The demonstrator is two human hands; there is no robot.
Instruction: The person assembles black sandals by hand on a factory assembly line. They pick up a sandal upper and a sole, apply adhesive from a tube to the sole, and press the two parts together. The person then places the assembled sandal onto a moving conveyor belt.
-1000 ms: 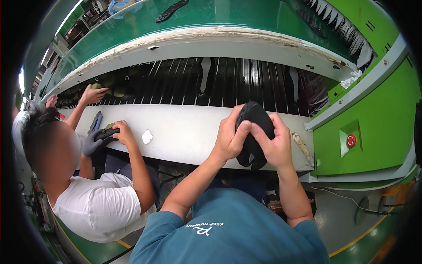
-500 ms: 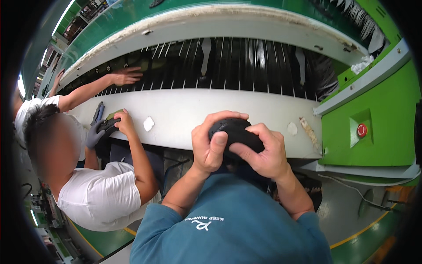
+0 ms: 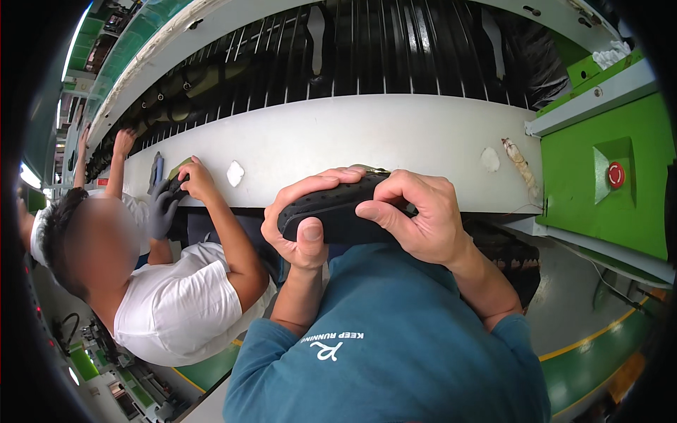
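Observation:
A black shoe (image 3: 331, 209) is held in front of my chest, lying lengthwise from left to right with its dotted dark underside partly facing me. My left hand (image 3: 302, 218) is closed round one end, thumb on the near side and fingers over the top. My right hand (image 3: 423, 215) grips the other end, its thumb pressed against the dark surface. A small metallic piece (image 3: 377, 170) shows at the shoe's far edge by my right fingers. The far side of the shoe is hidden. Beneath and beyond it stretches a white bench ledge (image 3: 423, 127).
Past the ledge runs a black conveyor (image 3: 395, 42) with metal rods, carrying pale insole-shaped pieces (image 3: 316, 41) and olive strapped items. At right stands a green machine housing with a red stop button (image 3: 616, 174). A co-worker (image 3: 183, 303) at left handles a dark item. A wrapped stick (image 3: 520, 166) lies on the ledge.
The shoe has been turned in my hands, so more of its length and dotted side shows. My view has shifted downward. Another person's arm has drawn back from over the conveyor.

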